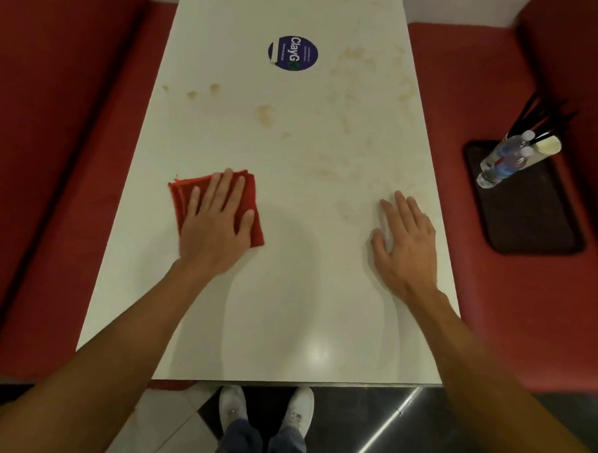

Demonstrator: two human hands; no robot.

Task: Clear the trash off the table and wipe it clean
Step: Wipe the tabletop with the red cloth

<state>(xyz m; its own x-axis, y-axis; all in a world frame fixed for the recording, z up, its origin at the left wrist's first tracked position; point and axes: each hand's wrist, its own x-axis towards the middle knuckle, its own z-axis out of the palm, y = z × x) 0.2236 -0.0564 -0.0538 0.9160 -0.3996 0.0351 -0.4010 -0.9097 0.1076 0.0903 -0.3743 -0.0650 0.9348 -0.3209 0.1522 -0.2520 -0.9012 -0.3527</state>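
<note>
Our left grip (215, 222), a bare hand with its fingers straight and a little spread, presses flat on one folded red cloth (252, 193) left of the frame's centre. Our right grip (406, 241) lies flat too, fingers straight and slightly apart, palm on the bare table (287, 301) at right of centre and holding nothing.

On the pale table we count one round blue sticker (293, 53) at upper centre and about five tan stain patches (266, 115) above the cloth. Fainter smears (346, 125) run down the right side towards the right grip.

Two red benches flank the table, one left (54, 147) and one right (526, 322). The right one carries one dark tray (530, 222) at the right of the frame. It holds two clear plastic bottles (499, 166), a pale cup (549, 146) and a bunch of black sticks (542, 117) that we cannot count.

At the bottom edge are two white shoes (233, 408), on checkered floor (165, 426) to the left and dark glossy floor to the right.
</note>
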